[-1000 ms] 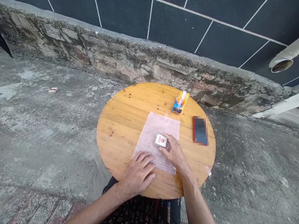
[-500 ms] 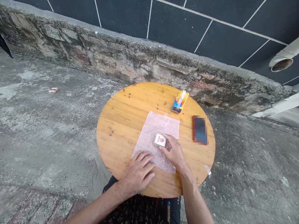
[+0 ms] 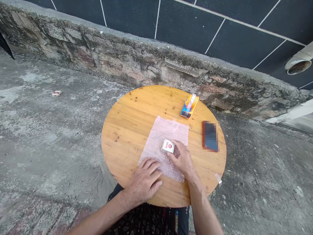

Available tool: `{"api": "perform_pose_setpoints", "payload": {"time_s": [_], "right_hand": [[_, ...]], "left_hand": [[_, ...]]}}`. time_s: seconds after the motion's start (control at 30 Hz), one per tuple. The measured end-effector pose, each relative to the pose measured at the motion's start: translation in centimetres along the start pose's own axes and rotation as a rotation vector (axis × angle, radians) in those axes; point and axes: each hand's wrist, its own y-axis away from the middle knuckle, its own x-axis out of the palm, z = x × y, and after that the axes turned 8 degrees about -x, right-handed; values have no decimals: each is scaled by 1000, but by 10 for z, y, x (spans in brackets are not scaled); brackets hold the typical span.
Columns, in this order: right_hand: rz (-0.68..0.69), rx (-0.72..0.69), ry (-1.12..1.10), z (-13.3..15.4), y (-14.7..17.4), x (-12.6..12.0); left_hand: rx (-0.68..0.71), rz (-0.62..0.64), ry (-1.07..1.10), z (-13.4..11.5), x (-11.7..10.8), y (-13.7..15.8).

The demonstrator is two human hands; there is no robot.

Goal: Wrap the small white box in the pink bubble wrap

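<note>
A pink sheet of bubble wrap [image 3: 168,129] lies flat on the round wooden table [image 3: 122,130]. On its middle rests a small white box with red print [image 3: 168,146], which looks like a pack of playing cards. My right hand [image 3: 182,160] grips the box's right side between thumb and fingers. My left hand [image 3: 148,179] is spread flat, its fingertips over the near left edge of the bubble wrap and its thumb on the wood.
A yellow and blue tape dispenser [image 3: 189,106] stands at the table's far right. A phone with a red edge [image 3: 210,136] lies at the right. One strip of clear tape [image 3: 218,178] hangs at the near right rim. Behind is a stone wall base [image 3: 122,60].
Both hands and the white box stay in place. Only the camera's view has shifted very slightly.
</note>
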Motion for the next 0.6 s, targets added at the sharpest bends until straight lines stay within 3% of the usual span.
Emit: {"api": "perform_pose_setpoints", "payload": {"time_s": [0.6], "right_hand": [[-15,-12,0,0,0,-1]], "left_hand": [[4,1,12,0,-1,-1]]}}
